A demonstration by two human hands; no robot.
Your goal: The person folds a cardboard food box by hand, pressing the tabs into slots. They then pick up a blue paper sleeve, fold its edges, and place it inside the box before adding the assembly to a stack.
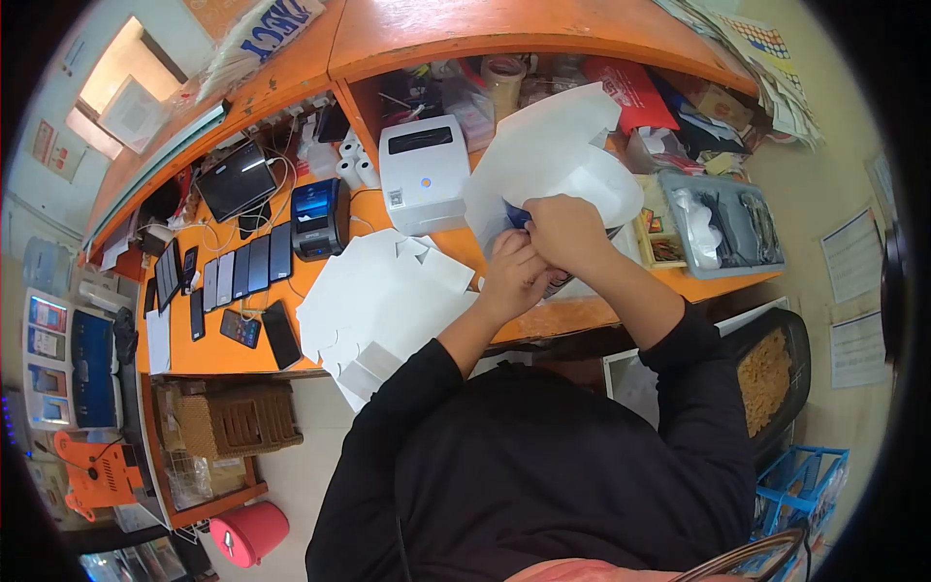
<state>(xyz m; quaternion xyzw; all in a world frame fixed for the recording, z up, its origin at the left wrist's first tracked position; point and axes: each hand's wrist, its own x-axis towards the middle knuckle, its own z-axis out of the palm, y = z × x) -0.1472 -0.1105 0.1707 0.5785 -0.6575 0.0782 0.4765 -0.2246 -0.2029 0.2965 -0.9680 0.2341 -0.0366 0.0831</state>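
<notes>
Orange counter [427, 29] boards ran around a cluttered work desk [233, 354], and over its front edge the white sheet [553, 155] of folded card was held up, tilted toward the person, just in front of the white label printer [423, 170]. The right hand [567, 233] gripped the sheet's lower edge with its fingers curled and pressed together, pinching the card beside a small blue item [515, 215] that was too hidden to identify. The left hand [514, 276] sat just below and touching it, fingers likewise bunched and closed on the same edge. Both arms wore black sleeves [679, 359]. To the left of the hands a stack of flat white cards [378, 291] lay on the desk. Beyond that stood a small black printer [318, 218], a row of phones [242, 272] lying side by side, and a tablet [238, 179] propped up. Paper rolls [354, 165] stood near the label printer. On the right a grey tray [722, 223] held mixed bits. Under the desk sat a wicker basket [238, 419] and a red bin [250, 533].
</notes>
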